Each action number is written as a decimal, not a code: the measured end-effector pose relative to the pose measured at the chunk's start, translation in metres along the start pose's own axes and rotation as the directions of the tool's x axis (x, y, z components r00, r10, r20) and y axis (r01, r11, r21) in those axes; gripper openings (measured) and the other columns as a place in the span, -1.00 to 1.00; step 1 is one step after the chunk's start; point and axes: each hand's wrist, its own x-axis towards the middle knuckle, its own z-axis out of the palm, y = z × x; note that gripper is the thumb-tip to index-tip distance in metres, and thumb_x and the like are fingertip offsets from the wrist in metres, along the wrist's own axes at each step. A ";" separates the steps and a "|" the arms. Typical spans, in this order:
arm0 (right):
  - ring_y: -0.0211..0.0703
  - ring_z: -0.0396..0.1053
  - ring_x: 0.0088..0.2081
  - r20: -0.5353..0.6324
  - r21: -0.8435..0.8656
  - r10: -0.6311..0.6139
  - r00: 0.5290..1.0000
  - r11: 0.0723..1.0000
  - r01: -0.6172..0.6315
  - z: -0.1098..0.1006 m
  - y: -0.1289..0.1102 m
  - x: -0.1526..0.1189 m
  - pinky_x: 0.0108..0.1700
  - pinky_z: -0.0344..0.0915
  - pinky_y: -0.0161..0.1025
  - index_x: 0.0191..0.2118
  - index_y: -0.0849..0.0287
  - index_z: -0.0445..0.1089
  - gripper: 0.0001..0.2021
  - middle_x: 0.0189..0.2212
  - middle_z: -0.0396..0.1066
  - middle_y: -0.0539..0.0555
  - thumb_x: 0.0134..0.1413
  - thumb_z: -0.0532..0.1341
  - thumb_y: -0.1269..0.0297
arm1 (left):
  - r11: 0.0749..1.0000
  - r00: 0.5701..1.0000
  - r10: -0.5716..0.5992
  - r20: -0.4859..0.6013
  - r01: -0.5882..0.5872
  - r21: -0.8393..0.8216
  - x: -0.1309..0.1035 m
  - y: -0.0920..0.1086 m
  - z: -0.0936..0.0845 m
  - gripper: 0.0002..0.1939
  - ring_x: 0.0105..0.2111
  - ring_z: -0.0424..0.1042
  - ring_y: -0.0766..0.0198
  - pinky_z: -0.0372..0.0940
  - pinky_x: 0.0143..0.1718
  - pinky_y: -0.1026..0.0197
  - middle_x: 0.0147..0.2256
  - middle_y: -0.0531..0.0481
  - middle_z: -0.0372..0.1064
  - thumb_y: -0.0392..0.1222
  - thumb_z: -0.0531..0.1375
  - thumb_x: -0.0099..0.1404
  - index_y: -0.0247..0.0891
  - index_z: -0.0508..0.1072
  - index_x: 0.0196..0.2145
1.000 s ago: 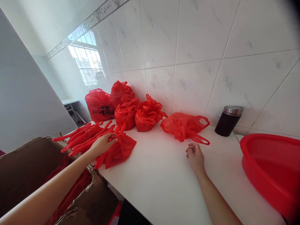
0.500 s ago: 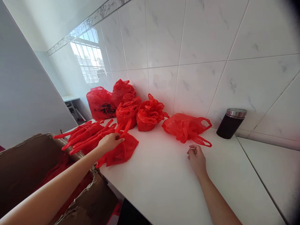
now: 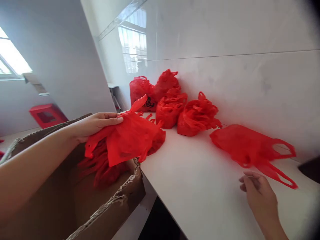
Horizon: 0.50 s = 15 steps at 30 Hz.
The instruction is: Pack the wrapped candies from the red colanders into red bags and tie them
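1. Left hand [image 3: 98, 124]: thumb and fingers pinched closed on the gathered edge of a red plastic bag [image 3: 130, 140].
2. Held bag: just right of the left hand, by far the nearer one, above where cardboard box [image 3: 120, 213] meets white table [image 3: 190, 186]; long axis runs rightward, slightly down.
3. Right hand [image 3: 261, 193]: half curled, nothing visible in it, beside a flattened bag [image 3: 240, 143].
4. Condition: held bag thin, limp, creased; one loop upright.
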 end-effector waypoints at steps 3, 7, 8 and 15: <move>-0.18 0.41 -0.47 0.219 -0.020 -0.195 0.956 0.979 0.204 0.040 -0.035 -0.038 -0.39 0.37 -0.24 -0.10 0.12 0.34 -0.67 -0.40 0.42 0.03 0.10 0.14 0.03 | 0.991 0.991 -0.128 -0.035 0.129 0.035 -0.027 -0.012 -0.048 -0.53 -0.35 0.53 0.12 0.47 -0.36 0.14 -0.32 -0.02 0.55 0.00 0.39 0.01 -0.16 0.49 -0.12; -0.25 0.41 -0.38 0.534 0.138 -0.502 0.681 0.846 0.515 0.113 -0.085 -0.095 -0.30 0.40 -0.29 0.05 0.04 0.31 -0.70 -0.22 0.43 0.05 0.24 0.02 0.24 | 0.931 0.946 -0.325 0.004 0.319 0.177 -0.041 -0.044 -0.092 -0.57 -0.32 0.51 0.12 0.42 -0.38 0.19 -0.25 -0.02 0.55 0.09 0.33 0.06 -0.16 0.50 -0.15; -0.25 0.40 -0.35 0.572 0.192 -0.560 0.599 0.801 0.566 0.130 -0.096 -0.106 -0.27 0.40 -0.29 0.11 0.01 0.26 -0.66 -0.18 0.41 0.06 0.25 0.01 0.29 | 0.906 0.932 -0.362 0.031 0.344 0.246 -0.038 -0.056 -0.099 -0.59 -0.31 0.50 0.15 0.40 -0.38 0.23 -0.25 0.00 0.54 0.12 0.30 0.09 -0.16 0.50 -0.18; -0.22 0.35 -0.33 0.695 0.395 -0.674 0.252 0.650 0.650 0.207 -0.119 -0.142 -0.27 0.34 -0.27 0.20 -0.05 0.17 -0.45 -0.24 0.34 0.04 0.10 0.04 0.53 | 0.655 0.770 -0.623 0.134 0.421 0.628 0.015 -0.177 -0.116 -0.78 -0.47 0.41 0.27 0.33 -0.48 0.28 -0.46 0.07 0.43 -0.13 0.38 0.03 -0.30 0.48 -0.43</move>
